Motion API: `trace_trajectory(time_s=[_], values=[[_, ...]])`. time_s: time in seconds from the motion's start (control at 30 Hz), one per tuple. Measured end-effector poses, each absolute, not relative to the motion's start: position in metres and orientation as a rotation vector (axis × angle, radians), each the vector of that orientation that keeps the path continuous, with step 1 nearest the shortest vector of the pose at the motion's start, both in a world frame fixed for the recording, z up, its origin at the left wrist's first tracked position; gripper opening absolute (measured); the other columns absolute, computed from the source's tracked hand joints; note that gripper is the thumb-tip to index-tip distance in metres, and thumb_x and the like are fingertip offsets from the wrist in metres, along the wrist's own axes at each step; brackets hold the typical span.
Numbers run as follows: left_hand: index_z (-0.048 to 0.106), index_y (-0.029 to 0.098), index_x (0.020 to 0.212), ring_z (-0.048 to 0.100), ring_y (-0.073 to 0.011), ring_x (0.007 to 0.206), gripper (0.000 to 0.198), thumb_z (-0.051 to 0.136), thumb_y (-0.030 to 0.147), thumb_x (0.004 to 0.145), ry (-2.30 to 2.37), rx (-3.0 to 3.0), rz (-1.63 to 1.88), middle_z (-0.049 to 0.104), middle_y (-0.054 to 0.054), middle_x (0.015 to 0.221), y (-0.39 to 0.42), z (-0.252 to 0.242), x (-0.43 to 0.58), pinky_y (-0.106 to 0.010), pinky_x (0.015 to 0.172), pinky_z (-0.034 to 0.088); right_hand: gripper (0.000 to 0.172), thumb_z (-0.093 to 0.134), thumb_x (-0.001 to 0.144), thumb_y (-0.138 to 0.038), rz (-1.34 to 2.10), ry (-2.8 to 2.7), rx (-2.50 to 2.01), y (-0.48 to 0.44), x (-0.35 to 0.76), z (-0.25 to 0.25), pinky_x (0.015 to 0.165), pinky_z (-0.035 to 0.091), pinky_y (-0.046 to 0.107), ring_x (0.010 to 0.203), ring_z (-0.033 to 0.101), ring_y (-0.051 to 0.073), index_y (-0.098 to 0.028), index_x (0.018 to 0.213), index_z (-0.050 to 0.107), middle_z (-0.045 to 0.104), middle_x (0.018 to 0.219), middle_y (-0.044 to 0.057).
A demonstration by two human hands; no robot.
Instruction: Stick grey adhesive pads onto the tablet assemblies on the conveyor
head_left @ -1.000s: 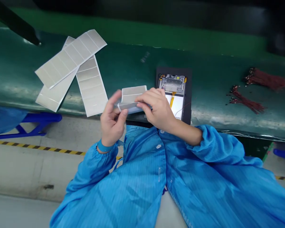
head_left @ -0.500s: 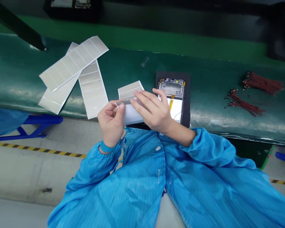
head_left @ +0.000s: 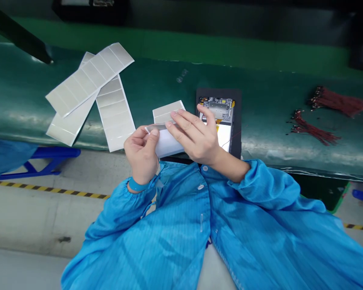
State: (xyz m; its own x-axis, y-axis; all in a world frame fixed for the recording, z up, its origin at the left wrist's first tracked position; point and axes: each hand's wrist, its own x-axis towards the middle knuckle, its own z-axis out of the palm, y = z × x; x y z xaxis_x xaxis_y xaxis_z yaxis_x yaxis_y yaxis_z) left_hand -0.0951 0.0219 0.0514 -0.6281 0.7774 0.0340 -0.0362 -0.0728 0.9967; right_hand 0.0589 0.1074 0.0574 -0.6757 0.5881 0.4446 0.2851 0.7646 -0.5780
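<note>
Near the table's front edge, my left hand [head_left: 143, 152] pinches the corner of a folded sheet of silvery-grey labels [head_left: 167, 112] between thumb and fingers. The sheet's white backing [head_left: 169, 143] is bent toward me, and a thin grey strip shows along the fold. My right hand [head_left: 196, 137] grips the same sheet from the right, its fingers laid over the fold and its little finger raised. The right thumb is hidden. Just behind that hand lies an opened device [head_left: 218, 108] with a circuit board and white lower part, resting on a dark pad [head_left: 236, 121].
More label sheets [head_left: 90, 78] lie crossed on the green table [head_left: 157, 76] at left. Two bundles of dark red wires [head_left: 339, 100] are at right. A dark bar [head_left: 21, 34] juts in at upper left. A blue stool [head_left: 45, 159] stands below.
The view has shifted slightly. The grey strip at the fold looks a little more lifted by my left thumb. Both hands stay in nearly the same place on the sheet.
</note>
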Motion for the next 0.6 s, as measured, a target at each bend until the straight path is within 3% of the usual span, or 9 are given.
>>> trace_trajectory(time_s=[0.2, 0.47, 0.6], values=[[0.077, 0.019, 0.089, 0.064, -0.0120, 0.068, 0.024, 0.087, 0.040, 0.083, 1.573, 0.757, 1.770, 0.073, -0.001, 0.080, 0.024, 0.052, -0.093, -0.025, 0.069, 0.055, 0.029, 0.045, 0.110, -0.037, 0.532, -2.319, -0.658, 0.104, 0.058, 0.047, 0.124, 0.031, 0.071, 0.150, 0.053, 0.029, -0.034, 0.129, 0.067, 0.069, 0.146, 0.006], [0.079, 0.021, 0.093, 0.064, -0.0118, 0.068, 0.023, 0.085, 0.042, 0.086, 1.648, 0.859, 1.766, 0.073, 0.000, 0.079, 0.024, 0.049, -0.090, -0.024, 0.065, 0.052, 0.035, 0.043, 0.109, -0.049, 0.580, -2.206, -0.859, 0.104, 0.049, 0.057, 0.115, 0.035, 0.064, 0.142, 0.051, 0.036, -0.029, 0.112, 0.071, 0.066, 0.145, 0.010], [0.079, 0.020, 0.095, 0.064, -0.0120, 0.068, 0.029, 0.087, 0.046, 0.085, 1.645, 0.905, 1.750, 0.072, -0.001, 0.080, 0.025, 0.049, -0.088, -0.026, 0.063, 0.049, 0.038, 0.038, 0.111, -0.046, 0.560, -2.266, -0.801, 0.106, 0.047, 0.054, 0.110, 0.040, 0.062, 0.135, 0.055, 0.035, -0.027, 0.104, 0.070, 0.069, 0.134, 0.009]])
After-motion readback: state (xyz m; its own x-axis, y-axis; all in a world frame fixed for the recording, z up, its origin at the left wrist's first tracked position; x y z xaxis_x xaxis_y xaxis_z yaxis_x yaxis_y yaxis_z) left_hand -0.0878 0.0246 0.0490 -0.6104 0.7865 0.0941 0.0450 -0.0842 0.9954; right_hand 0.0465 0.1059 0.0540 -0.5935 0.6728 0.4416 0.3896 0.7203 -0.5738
